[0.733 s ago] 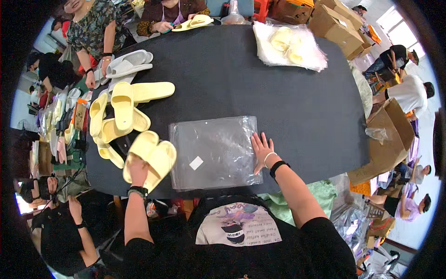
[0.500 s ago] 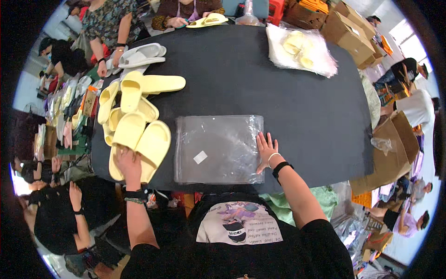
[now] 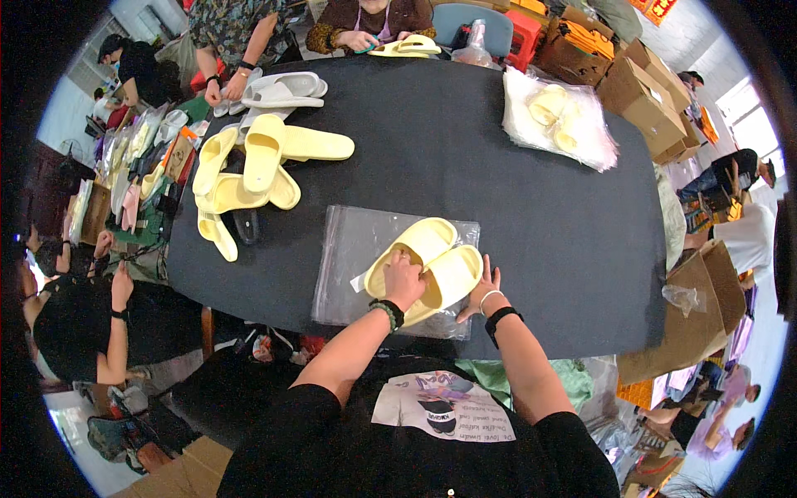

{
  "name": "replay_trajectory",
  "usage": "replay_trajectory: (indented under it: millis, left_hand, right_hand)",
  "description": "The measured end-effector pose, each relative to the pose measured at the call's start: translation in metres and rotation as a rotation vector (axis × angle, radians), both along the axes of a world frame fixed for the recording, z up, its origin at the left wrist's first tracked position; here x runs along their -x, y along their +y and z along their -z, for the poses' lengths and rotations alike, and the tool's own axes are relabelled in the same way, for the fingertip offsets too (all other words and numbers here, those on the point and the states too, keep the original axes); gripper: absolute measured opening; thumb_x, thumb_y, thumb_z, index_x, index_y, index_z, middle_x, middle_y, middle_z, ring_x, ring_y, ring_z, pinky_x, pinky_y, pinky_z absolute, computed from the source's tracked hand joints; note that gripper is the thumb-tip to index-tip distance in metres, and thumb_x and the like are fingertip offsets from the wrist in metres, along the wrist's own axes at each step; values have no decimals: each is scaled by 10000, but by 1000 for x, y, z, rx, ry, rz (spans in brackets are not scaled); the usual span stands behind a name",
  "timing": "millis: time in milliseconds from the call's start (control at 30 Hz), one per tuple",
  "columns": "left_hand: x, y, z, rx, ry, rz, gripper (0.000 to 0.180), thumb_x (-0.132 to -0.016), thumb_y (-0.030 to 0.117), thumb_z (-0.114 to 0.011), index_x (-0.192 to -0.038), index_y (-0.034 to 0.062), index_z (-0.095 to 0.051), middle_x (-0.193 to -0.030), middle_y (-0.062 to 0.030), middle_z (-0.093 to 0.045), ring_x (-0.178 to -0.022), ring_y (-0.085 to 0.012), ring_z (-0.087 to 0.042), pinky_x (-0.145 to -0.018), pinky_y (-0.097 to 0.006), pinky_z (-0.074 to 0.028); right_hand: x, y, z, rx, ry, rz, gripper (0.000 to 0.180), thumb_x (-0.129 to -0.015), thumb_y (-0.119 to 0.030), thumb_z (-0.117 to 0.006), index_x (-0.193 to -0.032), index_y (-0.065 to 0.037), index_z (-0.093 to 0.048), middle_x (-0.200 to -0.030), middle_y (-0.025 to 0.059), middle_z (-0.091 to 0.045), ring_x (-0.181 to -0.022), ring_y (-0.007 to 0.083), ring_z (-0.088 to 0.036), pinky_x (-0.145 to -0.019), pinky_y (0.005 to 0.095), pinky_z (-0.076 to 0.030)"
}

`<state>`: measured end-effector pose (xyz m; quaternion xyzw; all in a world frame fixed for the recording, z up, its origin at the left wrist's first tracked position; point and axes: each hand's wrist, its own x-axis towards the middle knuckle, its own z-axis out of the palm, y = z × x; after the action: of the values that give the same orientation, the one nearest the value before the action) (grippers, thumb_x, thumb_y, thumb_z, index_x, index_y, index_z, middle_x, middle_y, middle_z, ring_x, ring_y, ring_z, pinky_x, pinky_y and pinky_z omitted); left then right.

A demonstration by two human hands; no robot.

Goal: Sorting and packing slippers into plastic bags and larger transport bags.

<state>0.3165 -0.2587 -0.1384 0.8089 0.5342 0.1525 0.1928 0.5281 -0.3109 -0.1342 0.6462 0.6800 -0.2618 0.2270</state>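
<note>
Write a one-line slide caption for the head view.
Left hand holds a pair of yellow slippers over a clear bag on a black table; right hand rests beside them.

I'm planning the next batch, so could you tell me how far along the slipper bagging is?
Done: bagged pale slippers lie at the table's far right. In hand: the left hand presses a yellow slipper pair onto a clear plastic bag; the right hand steadies the bag's edge. The pair isn't inside. Left: loose yellow slippers piled far left.

Loose yellow slippers (image 3: 249,170), cardboard boxes (image 3: 639,91)
</note>
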Motion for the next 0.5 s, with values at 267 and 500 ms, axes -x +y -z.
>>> replay_trajectory:
  millis: [267,500]
  left_hand:
    - [85,11,10,43,159,-166,217,-767,264,-656,-797,56,-710,-1247,-198,-562,-1266,-367,-411,-901,-606,-389]
    - [186,16,11,-119,218,-391,219,-737,246,-689,-774,31,-700,-1141,-206,-604,-1146,-363,-501,-848,-507,-464]
  right_hand:
    - [1,4,-14,-16,-19,27,1584,-344,-542,-906,-1505,-66,60,-1585,124,80,-1442,395,89,-1126,604,-91]
    - [11,5,-16,-34,-10,21,1600,-324,-525,-913,-1505,-66,64,-1588,111,79,-1443,384,104,-1132,595,-70]
